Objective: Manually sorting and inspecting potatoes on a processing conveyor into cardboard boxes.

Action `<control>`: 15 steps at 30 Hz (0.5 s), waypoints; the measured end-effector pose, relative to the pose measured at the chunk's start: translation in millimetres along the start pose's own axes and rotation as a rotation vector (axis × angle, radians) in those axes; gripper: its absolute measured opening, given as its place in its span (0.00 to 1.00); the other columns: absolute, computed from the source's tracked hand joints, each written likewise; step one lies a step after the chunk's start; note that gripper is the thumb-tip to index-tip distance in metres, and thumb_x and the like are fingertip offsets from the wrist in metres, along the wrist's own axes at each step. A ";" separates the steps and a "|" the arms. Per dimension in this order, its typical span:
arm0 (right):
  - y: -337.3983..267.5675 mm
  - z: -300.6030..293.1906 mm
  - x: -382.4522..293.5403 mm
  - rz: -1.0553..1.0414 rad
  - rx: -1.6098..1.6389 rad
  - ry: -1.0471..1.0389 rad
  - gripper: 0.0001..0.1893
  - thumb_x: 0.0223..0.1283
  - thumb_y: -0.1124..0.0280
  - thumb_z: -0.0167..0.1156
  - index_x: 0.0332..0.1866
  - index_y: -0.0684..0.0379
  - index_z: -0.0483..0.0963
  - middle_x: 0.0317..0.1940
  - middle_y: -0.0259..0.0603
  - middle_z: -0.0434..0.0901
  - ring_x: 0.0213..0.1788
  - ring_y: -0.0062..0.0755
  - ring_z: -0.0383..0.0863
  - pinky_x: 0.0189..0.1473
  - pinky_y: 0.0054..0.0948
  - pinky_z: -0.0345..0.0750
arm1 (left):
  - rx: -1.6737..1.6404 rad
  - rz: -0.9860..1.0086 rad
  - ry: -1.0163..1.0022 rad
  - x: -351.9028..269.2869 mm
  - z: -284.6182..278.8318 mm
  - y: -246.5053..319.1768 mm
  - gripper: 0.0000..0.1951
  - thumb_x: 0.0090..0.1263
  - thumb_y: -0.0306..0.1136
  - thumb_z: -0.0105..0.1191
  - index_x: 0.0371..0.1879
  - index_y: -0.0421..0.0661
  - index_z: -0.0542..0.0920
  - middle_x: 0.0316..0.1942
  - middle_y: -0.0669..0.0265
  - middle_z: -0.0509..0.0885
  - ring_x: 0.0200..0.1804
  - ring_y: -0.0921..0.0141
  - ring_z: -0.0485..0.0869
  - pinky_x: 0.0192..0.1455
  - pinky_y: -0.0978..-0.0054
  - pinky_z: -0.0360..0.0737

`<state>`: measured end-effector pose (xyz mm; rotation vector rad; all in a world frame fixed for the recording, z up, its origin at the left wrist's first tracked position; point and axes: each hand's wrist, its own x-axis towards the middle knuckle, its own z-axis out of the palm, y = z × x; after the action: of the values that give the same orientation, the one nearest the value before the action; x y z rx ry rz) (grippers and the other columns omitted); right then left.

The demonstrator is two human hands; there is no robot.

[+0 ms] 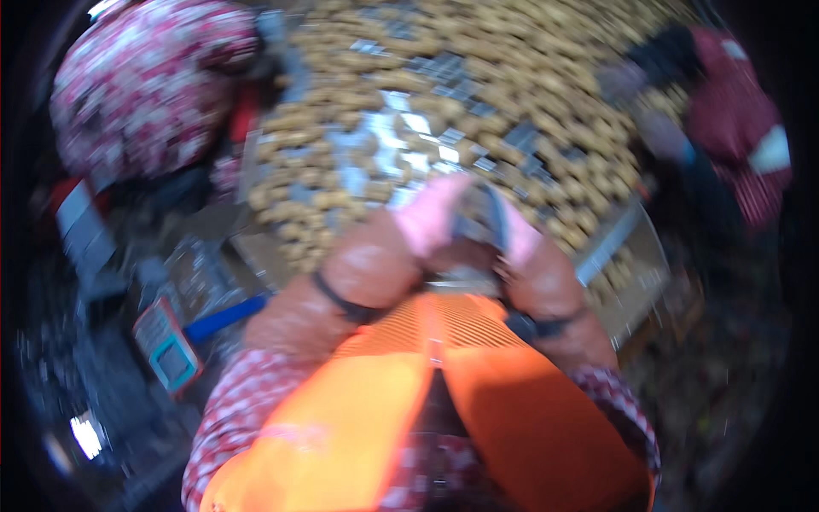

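Note:
Both of my hands are drawn together in front of my chest, in pink gloves with brown sleeve covers above them. My left hand (427, 216) and my right hand (517, 225) sit on either side of a dark, greyish thing too blurred to name. Whether the fingers close on it cannot be told. Beyond them spreads a broad layer of small, rounded tan produce (524, 77), which looks like potatoes, over a shiny surface that shows through in patches.
A person in a pink patterned top (147, 96) is at the upper left, another in a maroon sleeve (729, 109) at the right. A cardboard box (640, 269) with produce stands right. At left lie clear plastic (201, 272), a blue bar (227, 318) and an orange-and-teal framed object (167, 349).

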<state>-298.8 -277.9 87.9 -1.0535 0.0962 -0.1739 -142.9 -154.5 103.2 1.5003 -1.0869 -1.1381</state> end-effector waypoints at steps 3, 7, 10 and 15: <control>17.7 -5.7 -3.0 0.170 0.431 -0.045 0.30 0.69 0.69 0.63 0.75 0.64 0.67 0.70 0.45 0.76 0.73 0.39 0.75 0.76 0.38 0.69 | 0.382 -0.010 0.045 -6.3 6.3 10.5 0.30 0.58 0.28 0.68 0.64 0.50 0.80 0.55 0.46 0.84 0.57 0.50 0.85 0.59 0.58 0.83; 29.5 -21.1 -2.0 0.222 0.087 0.105 0.30 0.70 0.68 0.63 0.75 0.63 0.68 0.68 0.44 0.77 0.70 0.37 0.77 0.73 0.37 0.71 | 0.534 0.037 0.164 2.0 16.6 8.6 0.26 0.59 0.29 0.67 0.59 0.48 0.81 0.52 0.48 0.85 0.55 0.46 0.86 0.57 0.55 0.84; 32.8 -26.2 -1.0 0.231 0.109 0.085 0.29 0.70 0.66 0.64 0.74 0.62 0.68 0.66 0.44 0.78 0.68 0.36 0.78 0.70 0.36 0.73 | 0.447 -0.015 0.304 5.3 27.5 1.3 0.18 0.65 0.30 0.63 0.55 0.47 0.84 0.50 0.52 0.86 0.53 0.51 0.86 0.57 0.56 0.82; 36.5 -36.8 -7.4 0.244 0.057 0.100 0.29 0.70 0.64 0.64 0.73 0.62 0.69 0.64 0.43 0.79 0.64 0.34 0.79 0.66 0.34 0.76 | -0.260 -0.069 0.192 -0.6 48.0 -8.5 0.14 0.73 0.34 0.58 0.54 0.48 0.86 0.54 0.58 0.88 0.51 0.61 0.87 0.58 0.62 0.81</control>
<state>-308.5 -290.4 38.0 -0.9673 0.3070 -0.0085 -189.0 -160.0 88.4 1.4166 -0.7321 -1.1104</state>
